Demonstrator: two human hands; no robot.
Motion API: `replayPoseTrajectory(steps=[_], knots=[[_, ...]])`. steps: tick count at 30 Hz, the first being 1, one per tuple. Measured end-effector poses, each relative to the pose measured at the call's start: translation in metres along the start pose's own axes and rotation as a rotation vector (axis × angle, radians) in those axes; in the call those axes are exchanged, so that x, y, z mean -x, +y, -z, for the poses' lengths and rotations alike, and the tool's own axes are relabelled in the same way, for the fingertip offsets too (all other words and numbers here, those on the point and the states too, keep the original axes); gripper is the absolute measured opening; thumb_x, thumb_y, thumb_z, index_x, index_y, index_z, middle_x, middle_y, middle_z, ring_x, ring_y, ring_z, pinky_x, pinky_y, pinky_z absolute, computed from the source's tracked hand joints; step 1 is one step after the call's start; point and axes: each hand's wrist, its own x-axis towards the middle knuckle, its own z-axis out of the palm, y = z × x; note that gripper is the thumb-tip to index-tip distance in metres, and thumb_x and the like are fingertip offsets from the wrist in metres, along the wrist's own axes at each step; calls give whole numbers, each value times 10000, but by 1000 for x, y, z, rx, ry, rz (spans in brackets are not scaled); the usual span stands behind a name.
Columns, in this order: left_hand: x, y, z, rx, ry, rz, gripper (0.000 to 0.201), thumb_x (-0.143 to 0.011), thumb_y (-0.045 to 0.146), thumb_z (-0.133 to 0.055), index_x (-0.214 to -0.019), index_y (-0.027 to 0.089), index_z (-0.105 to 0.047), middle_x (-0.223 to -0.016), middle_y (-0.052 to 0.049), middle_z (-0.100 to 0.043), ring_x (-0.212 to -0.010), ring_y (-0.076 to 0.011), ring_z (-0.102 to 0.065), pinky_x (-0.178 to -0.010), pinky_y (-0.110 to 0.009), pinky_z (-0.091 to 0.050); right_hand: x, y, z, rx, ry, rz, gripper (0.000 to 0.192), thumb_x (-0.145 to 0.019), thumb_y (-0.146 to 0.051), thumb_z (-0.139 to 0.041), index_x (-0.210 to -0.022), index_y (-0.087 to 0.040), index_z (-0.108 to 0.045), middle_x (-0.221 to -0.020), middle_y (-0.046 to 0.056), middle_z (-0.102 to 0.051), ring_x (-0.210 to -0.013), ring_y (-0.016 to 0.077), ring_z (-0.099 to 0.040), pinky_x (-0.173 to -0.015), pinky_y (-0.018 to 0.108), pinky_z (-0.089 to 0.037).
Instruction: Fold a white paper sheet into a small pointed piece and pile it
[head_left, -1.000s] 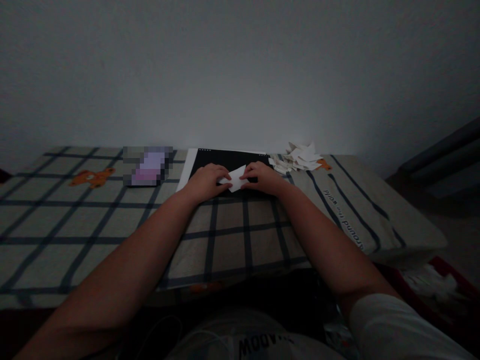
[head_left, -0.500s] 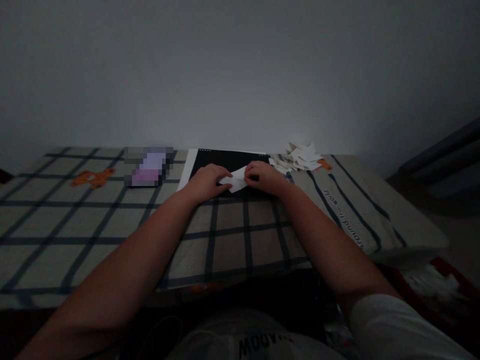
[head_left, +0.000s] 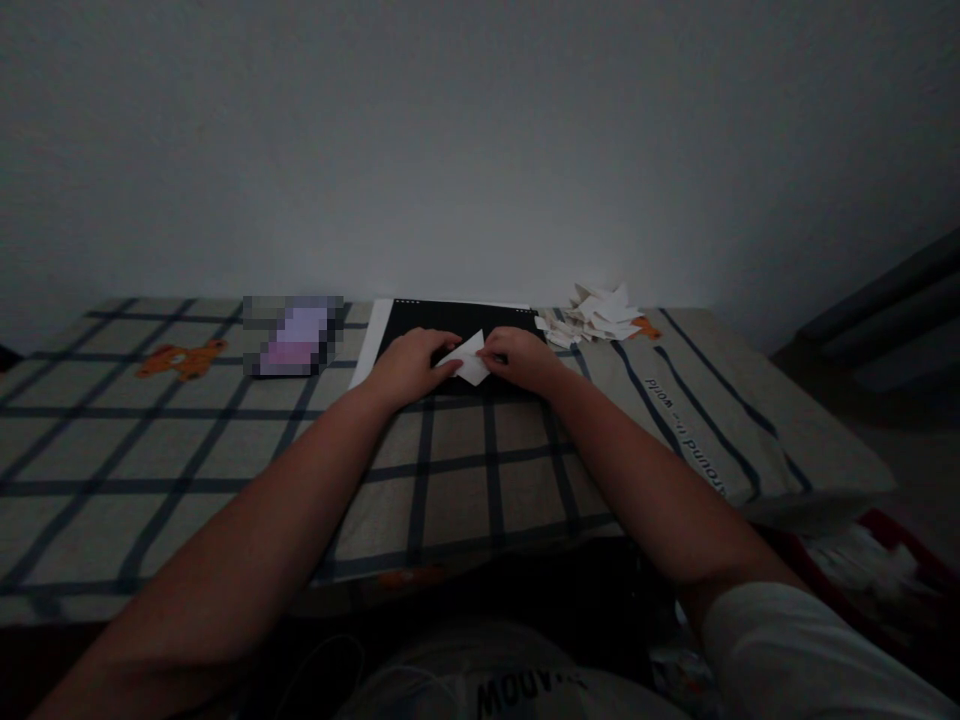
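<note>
Room: A dim room is seen, with a plain pale wall behind the table.
Surface: A table is covered by a checked cloth with dark blue lines on light squares. The cloth hangs a little over the near edge.
Far left: An orange bear picture is printed on the cloth.
Left of middle: A blurred purple patch is seen on the cloth; what it is cannot be told.
Middle: A black sheet with a white edge is laid flat on the cloth, close to the wall.
Left hand: The left hand is rested on the black sheet. The left side of the paper is pinched by its fingertips.
Paper: A small white folded paper is held between the two hands, right on top of the black sheet. One pointed corner is tipped up.
Right hand: The right hand is laid on the black sheet too. The right side of the paper is gripped by its fingers.
Right of middle: A pile of folded white papers is heaped on the cloth, just beside the black sheet. A second orange print is partly covered by it.
Far right: Dark printed words are seen along a stripe on the cloth. Something red and white lies low past the table edge, too dark to name.
</note>
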Motion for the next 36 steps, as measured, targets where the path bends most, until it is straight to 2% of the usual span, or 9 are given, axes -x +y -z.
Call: replayPoseTrajectory(steps=[3, 6, 8, 13, 18, 25, 29, 36], knots=[[-1, -1, -1, 64, 20, 58, 504, -924, 433, -578, -1363, 189, -621, -1273, -100, -710, -1149, -295, -638, -992, -428, -492, 0, -1, 1, -20, 105, 16, 240, -963, -215, -531, -929, -169, -765, -985, 102, -684, -920, 207, -597, -832, 328, -465], [-1, 0, -2, 174, 14, 36, 517, -929, 422, -575, -1392, 193, -594, -1328, -93, -685, -1168, -279, -638, -1006, -404, -491, 1, -1, 1, -35, 175, 62, 261, -978, -231, -508, -952, -170, -760, -989, 105, -676, -941, 211, -594, -842, 333, -469], [-1, 2, -3, 275, 26, 40, 543, -926, 406, -580, -1423, 188, -561, -1322, -95, -684, -1150, -262, -649, -997, -387, -498, 2, 0, 0, -50, 197, 101, 246, -972, -227, -517, -970, -177, -758, -1003, 104, -678, -966, 215, -596, -865, 344, -472], [-1, 4, -7, 548, 78, 111, 697, -858, 327, -648, -1502, 145, -457, -1147, -104, -732, -958, -220, -689, -888, -373, -541, 3, 4, -3, -72, 247, 230, 169, -902, -183, -610, -988, -198, -754, -1038, 96, -688, -1015, 237, -588, -880, 379, -478], [-2, 4, -10, 785, 75, 70, 729, -818, 281, -685, -1497, 133, -463, -1203, -137, -714, -1063, -241, -679, -936, -396, -535, 2, 1, -2, -53, 240, 280, 152, -890, -166, -611, -951, -195, -747, -1050, 101, -714, -1021, 247, -586, -888, 391, -481], [0, 9, -8, 867, -3, 85, 792, -813, 242, -687, -1545, 152, -397, -1311, -155, -687, -1160, -266, -675, -982, -415, -534, 2, -3, -1, -44, 189, 179, 159, -899, -178, -573, -908, -190, -731, -953, 88, -732, -950, 233, -608, -882, 371, -472], [0, 9, -7, 868, -7, 103, 804, -802, 223, -692, -1549, 161, -398, -1356, -167, -666, -1227, -283, -650, -1020, -430, -520, 2, -6, 0, -41, 210, 78, 184, -913, -207, -558, -883, -170, -735, -928, 97, -744, -890, 218, -625, -833, 339, -458], [0, 9, -6, 810, -4, 93, 797, -798, 216, -684, -1543, 138, -412, -1335, -168, -681, -1233, -296, -650, -1045, -451, -506, 1, -13, 4, -141, 264, -100, 187, -893, -196, -573, -845, -157, -750, -829, 66, -742, -752, 179, -636, -720, 294, -431]])
